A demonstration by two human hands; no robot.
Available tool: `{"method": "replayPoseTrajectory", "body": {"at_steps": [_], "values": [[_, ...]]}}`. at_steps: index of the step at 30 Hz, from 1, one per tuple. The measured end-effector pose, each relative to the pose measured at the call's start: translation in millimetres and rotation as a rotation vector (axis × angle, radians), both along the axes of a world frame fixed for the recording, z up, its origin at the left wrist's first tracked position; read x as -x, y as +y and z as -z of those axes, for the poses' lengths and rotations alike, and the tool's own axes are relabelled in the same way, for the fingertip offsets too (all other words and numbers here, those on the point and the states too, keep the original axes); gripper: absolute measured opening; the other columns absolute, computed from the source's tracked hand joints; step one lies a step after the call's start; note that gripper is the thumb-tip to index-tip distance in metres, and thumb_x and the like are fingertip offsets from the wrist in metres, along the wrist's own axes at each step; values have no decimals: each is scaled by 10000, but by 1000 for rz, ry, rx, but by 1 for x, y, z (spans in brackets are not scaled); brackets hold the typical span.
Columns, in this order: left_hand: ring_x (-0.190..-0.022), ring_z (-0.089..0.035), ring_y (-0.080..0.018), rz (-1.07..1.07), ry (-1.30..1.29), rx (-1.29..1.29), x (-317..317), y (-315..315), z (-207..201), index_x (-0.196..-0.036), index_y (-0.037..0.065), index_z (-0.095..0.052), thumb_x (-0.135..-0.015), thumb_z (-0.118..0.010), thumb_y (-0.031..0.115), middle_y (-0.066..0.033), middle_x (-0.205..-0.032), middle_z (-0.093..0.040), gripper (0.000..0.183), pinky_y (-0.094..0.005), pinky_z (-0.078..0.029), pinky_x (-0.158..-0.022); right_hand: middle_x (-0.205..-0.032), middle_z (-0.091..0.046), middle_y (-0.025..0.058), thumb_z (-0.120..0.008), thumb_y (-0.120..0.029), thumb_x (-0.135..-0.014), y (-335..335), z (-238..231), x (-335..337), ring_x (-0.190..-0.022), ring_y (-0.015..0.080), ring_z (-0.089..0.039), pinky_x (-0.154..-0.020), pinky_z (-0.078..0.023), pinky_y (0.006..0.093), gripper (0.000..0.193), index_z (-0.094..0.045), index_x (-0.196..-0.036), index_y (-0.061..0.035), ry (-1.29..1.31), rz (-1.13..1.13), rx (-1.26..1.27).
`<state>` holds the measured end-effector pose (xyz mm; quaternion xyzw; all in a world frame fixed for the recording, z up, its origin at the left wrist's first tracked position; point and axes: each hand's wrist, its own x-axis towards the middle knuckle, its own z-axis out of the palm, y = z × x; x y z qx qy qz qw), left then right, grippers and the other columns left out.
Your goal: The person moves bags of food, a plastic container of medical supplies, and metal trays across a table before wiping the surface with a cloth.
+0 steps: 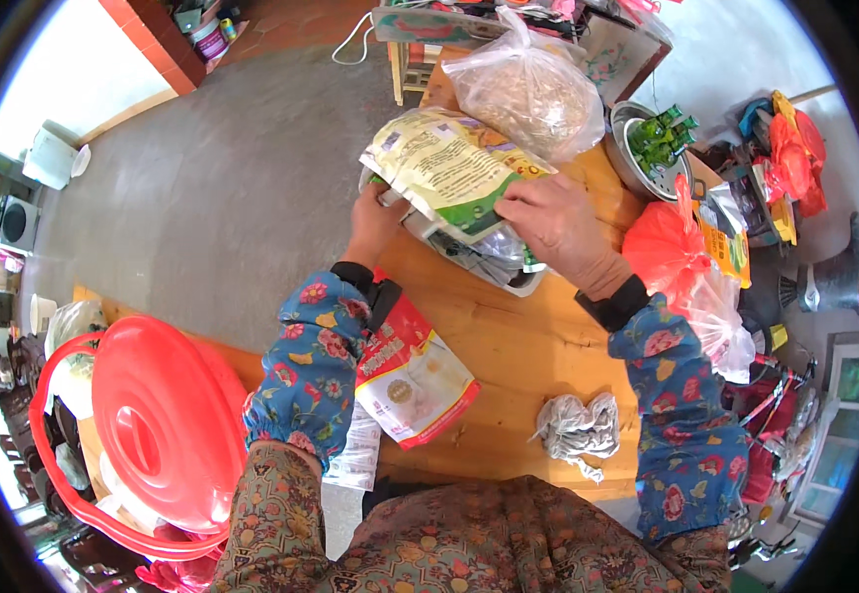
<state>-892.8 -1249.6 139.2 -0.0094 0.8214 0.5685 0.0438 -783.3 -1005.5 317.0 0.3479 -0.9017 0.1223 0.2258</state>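
Observation:
A yellow-green printed plastic bag (444, 163) lies tilted over a white basket (526, 287) on the wooden table. My right hand (560, 229) pinches the bag's lower right edge between thumb and fingers. At the bag's lower left corner is my left hand (374, 225), its fingers closed at the bag and basket edge. What exactly those fingers grip is partly hidden. Clear plastic packaging (489, 247) shows in the basket under the bag. A red and white pouch (415, 381) lies flat near my left forearm.
A knotted clear bag (533, 94) stands beyond the yellow-green bag. To the right are a metal basin (627, 148) with green bottles (662, 138) and a red plastic bag (665, 247). A crumpled grey cloth (580, 430) lies nearer. A red lidded bucket (168, 425) stands at left.

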Motion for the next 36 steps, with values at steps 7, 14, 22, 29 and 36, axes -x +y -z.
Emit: {"method": "replayPoseTrajectory", "body": {"at_steps": [7, 14, 22, 29, 36], "values": [[-606, -629, -169, -74, 13, -684, 35, -45, 43, -1136, 20, -607, -872, -611, 93, -93, -852, -674, 274, -327, -503, -499, -829, -585, 20, -598, -127, -777, -57, 6, 2, -808, 237, -589, -737, -422, 380, 113, -638, -883, -129, 60, 28, 235], [-834, -685, -238, 143, 26, 109, 4, -9, -15, -1135, 17, -613, -740, -747, 193, -150, -930, -700, 453, -348, -520, -744, -881, -667, 128, -634, -142, -843, -7, -35, 61, -804, 310, -642, -662, -512, 371, 148, -672, -957, -57, 65, 89, 276], [-614, -591, -101, 140, 161, 184, 5, -25, -1, -1213, 40, -585, -785, -740, 183, -49, -821, -651, 477, -260, -458, -496, -750, -618, 184, -594, -137, -841, 4, -151, 57, -677, 317, -623, -623, -491, 346, 170, -624, -874, 27, -24, 118, 221], [-1075, -604, -316, 218, 266, 91, 2, 25, -23, -1149, 21, -611, -720, -764, 152, -184, -1125, -640, 474, -373, -470, -914, -666, -589, 18, -609, -60, -864, 30, -214, 5, -658, 39, -532, -583, -448, 235, 135, -633, -921, 60, -247, 147, 285], [-1088, -590, -321, 181, 421, 407, 25, 23, -1, -1154, 18, -600, -677, -731, 163, -199, -1165, -608, 515, -390, -444, -961, -724, -625, 65, -602, -52, -868, 23, -219, -58, -651, 78, -525, -580, -432, 255, 124, -648, -910, 55, -434, 202, 240]]}}
